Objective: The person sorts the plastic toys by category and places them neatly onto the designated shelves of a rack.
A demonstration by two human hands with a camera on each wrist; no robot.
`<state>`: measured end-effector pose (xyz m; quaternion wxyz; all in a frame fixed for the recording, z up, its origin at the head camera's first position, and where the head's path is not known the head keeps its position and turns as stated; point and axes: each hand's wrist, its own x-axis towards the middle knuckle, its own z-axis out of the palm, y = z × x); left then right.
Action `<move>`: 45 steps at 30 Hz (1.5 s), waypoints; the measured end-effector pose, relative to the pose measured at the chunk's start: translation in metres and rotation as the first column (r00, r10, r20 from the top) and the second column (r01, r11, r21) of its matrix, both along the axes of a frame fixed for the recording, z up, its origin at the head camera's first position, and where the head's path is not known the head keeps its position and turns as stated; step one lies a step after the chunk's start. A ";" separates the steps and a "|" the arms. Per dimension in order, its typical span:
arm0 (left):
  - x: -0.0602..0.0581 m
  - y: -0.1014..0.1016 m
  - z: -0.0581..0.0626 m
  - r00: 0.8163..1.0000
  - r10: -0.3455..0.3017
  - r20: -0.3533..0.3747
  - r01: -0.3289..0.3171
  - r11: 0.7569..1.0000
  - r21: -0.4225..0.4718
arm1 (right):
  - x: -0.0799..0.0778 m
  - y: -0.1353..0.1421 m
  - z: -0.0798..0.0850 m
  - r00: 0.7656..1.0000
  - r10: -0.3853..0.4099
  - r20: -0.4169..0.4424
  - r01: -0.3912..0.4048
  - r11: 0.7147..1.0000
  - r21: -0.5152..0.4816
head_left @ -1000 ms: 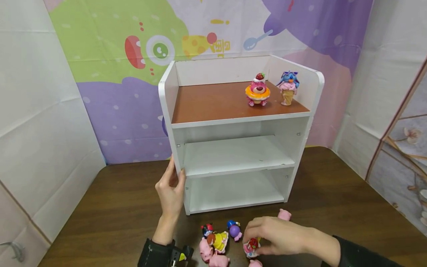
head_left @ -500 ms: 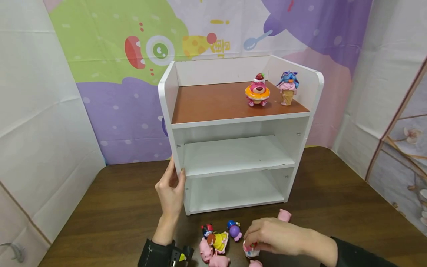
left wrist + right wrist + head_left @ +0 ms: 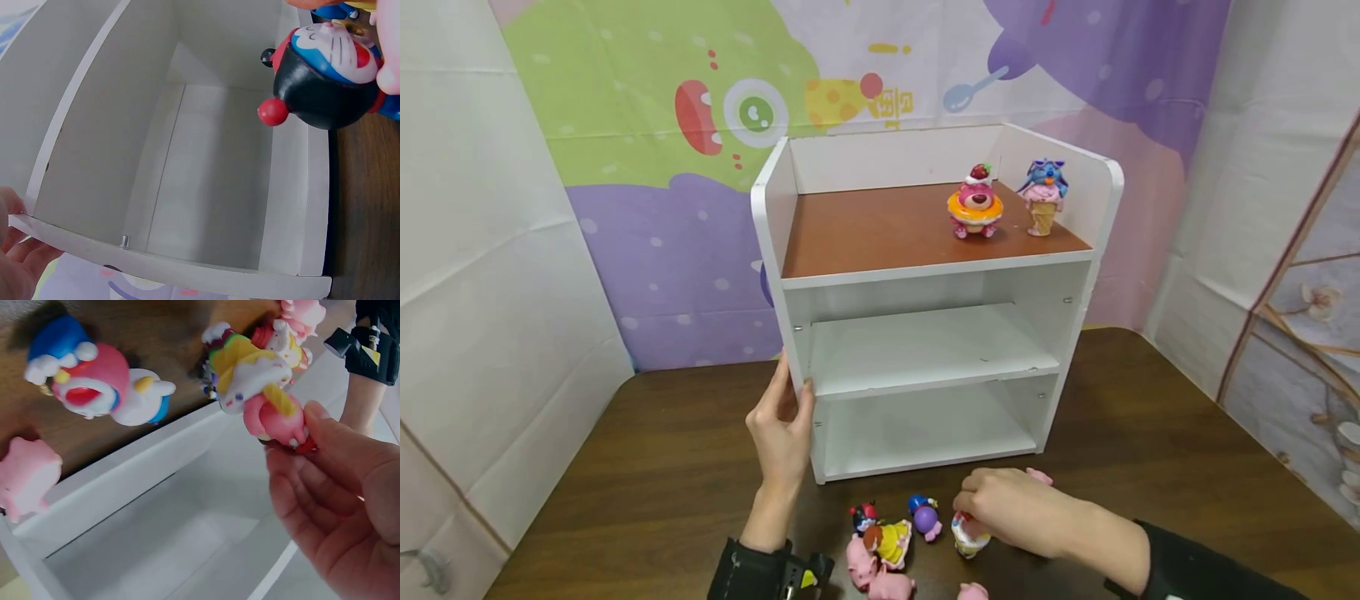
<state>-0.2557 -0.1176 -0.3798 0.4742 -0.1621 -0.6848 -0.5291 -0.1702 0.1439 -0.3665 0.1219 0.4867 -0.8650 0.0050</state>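
Note:
A white shelf unit (image 3: 936, 271) stands on the brown table. My left hand (image 3: 781, 437) grips the front edge of its left side panel, thumb in front and fingers on the outer face. In front of the unit, my right hand (image 3: 1018, 508) pinches a small toy figurine (image 3: 968, 540). The right wrist view shows its pink part (image 3: 284, 422) between thumb and fingertips, with a white and yellow body (image 3: 253, 378). To its left lie a blue and purple figurine (image 3: 925, 517), a yellow-dressed figurine (image 3: 892, 542), pink pig figurines (image 3: 861, 562) and a figurine in a red and black hood (image 3: 328, 87).
On the brown top shelf stand a pink bear figurine (image 3: 975, 204) in an orange ring and a blue figurine (image 3: 1042, 196) on an ice cream cone. Another pink pig (image 3: 973, 591) lies at the near edge of view. A patterned cloth (image 3: 655, 242) hangs behind.
My right hand has shifted slightly up and right with the figurine, whose pale base now shows below the fingers. The left hand keeps its grip on the panel.

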 end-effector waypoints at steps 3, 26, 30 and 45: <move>0.001 0.000 0.000 1.000 0.000 0.008 0.000 1.000 0.000 | 0.000 -0.005 0.001 0.999 -0.047 -0.007 0.047 0.998 0.051; -0.001 -0.001 0.000 1.000 0.005 -0.004 -0.005 1.000 -0.004 | -0.021 -0.003 0.000 0.915 0.027 0.402 -0.032 0.999 0.005; 0.000 0.000 0.000 1.000 -0.001 0.001 0.001 1.000 -0.004 | -0.032 0.002 0.002 0.837 0.124 0.533 -0.136 0.991 -0.018; -0.001 -0.001 -0.002 1.000 -0.007 0.000 0.007 1.000 -0.003 | -0.045 0.001 0.001 0.712 0.164 0.682 -0.219 0.976 -0.005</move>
